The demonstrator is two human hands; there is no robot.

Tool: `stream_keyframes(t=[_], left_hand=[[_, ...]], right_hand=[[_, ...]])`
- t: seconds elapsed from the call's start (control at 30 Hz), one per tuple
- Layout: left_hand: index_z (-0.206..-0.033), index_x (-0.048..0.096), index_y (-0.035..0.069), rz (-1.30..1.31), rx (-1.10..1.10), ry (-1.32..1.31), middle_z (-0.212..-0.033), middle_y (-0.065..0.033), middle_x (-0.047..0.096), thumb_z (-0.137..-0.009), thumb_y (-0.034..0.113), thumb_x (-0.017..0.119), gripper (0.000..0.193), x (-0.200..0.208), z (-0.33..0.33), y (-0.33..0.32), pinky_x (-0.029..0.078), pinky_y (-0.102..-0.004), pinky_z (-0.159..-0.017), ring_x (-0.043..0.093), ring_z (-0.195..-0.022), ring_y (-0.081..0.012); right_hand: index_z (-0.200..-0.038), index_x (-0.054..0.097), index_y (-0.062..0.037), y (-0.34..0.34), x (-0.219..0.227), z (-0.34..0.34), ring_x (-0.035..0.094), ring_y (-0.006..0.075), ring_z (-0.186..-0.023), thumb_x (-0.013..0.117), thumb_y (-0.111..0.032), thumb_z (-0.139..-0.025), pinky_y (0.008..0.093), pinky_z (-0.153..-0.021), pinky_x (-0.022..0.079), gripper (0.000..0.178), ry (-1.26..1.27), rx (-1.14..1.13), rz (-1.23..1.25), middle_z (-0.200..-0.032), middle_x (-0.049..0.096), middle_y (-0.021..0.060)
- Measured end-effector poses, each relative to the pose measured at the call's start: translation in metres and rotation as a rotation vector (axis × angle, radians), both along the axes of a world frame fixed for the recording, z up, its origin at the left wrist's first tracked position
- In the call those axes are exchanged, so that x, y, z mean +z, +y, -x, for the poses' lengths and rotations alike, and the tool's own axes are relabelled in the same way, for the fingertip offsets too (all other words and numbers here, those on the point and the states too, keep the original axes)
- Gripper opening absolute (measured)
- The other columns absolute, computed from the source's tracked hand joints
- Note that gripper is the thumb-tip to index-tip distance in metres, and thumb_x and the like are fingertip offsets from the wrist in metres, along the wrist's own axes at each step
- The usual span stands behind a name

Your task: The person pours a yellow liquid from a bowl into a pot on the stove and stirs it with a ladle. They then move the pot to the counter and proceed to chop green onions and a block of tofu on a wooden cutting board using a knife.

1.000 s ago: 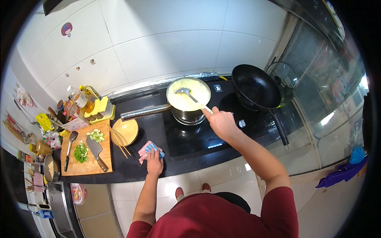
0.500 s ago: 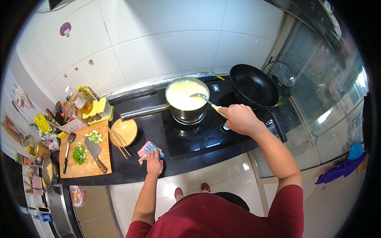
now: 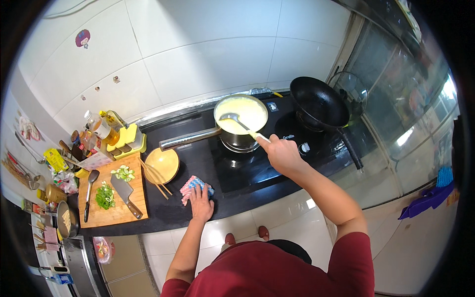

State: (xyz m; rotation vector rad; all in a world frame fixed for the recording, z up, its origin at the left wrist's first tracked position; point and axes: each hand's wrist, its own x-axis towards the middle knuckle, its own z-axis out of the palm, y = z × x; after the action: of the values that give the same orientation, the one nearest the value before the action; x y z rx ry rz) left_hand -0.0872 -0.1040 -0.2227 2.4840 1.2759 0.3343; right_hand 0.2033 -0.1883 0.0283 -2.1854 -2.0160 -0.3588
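Note:
My right hand (image 3: 283, 156) is closed round the pale handle of a spoon (image 3: 243, 124). Its head dips into creamy pale-yellow liquid (image 3: 251, 110), on the left side of a metal saucepan (image 3: 232, 137). The pan stands on the left burner, its long handle (image 3: 190, 139) pointing left. On the counter's front part, my left hand (image 3: 202, 204) lies with fingers spread over a crumpled pink, white and blue cloth (image 3: 190, 187). A yellow bowl (image 3: 170, 161) sits left of the cloth, with chopsticks (image 3: 157, 178) resting across its edge.
A black wok (image 3: 319, 106) stands at the right, its handle toward the front edge; a glass lid (image 3: 355, 94) leans behind. At left, a cutting board (image 3: 101, 215) bears a cleaver (image 3: 123, 190), a dark spatula (image 3: 89, 190) and chopped greens (image 3: 105, 196). Bottles (image 3: 103, 129) stand behind.
My right hand has moved left, carrying the spoon's head from the pan's right side to its left. My left hand stays on the cloth. The whole view has shifted slightly.

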Motion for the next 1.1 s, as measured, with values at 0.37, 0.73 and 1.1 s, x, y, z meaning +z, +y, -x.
stream_keyframes(t=[0.37, 0.73, 1.1], left_hand=[[-0.127, 0.051, -0.001, -0.272, -0.034, -0.307, -0.144, -0.0261, 0.038, -0.079, 0.016, 0.07, 0.054, 0.091, 0.014, -0.001, 0.026, -0.0532, -0.111, 0.031, -0.136, -0.0461], [-0.129, 0.051, 0.001, -0.664, -0.022, -0.301, -0.143, -0.0264, 0.038, -0.07, 0.017, 0.077, 0.066, 0.196, -0.013, 0.093, 0.029, -0.0535, -0.109, 0.034, -0.134, -0.0449], [-0.099, 0.064, 0.011, -0.59, -0.053, 0.014, -0.087, -0.0066, 0.064, -0.072, 0.025, 0.077, 0.033, 0.213, -0.028, 0.134, 0.043, -0.0414, -0.077, 0.059, -0.089, -0.0278]], right_hand=[[-0.109, 0.064, -0.0063, -0.003, 0.016, 0.002, 0.068, 0.035, -0.073, 0.059, -0.008, -0.08, 0.0451, -0.064, 0.054, 0.029, 0.056, -0.198, 0.041, -0.08, 0.066, 0.0167], [-0.103, 0.067, -0.0112, -0.023, 0.059, 0.001, 0.068, 0.0353, -0.074, 0.056, -0.007, -0.08, 0.0472, -0.066, 0.053, 0.026, 0.114, -0.069, 0.109, -0.082, 0.068, 0.016], [-0.105, 0.063, -0.0053, 0.015, 0.002, -0.016, 0.069, 0.0275, -0.063, 0.064, -0.008, -0.079, 0.0368, -0.053, 0.052, 0.026, -0.04, -0.031, -0.043, -0.077, 0.064, 0.0122]])
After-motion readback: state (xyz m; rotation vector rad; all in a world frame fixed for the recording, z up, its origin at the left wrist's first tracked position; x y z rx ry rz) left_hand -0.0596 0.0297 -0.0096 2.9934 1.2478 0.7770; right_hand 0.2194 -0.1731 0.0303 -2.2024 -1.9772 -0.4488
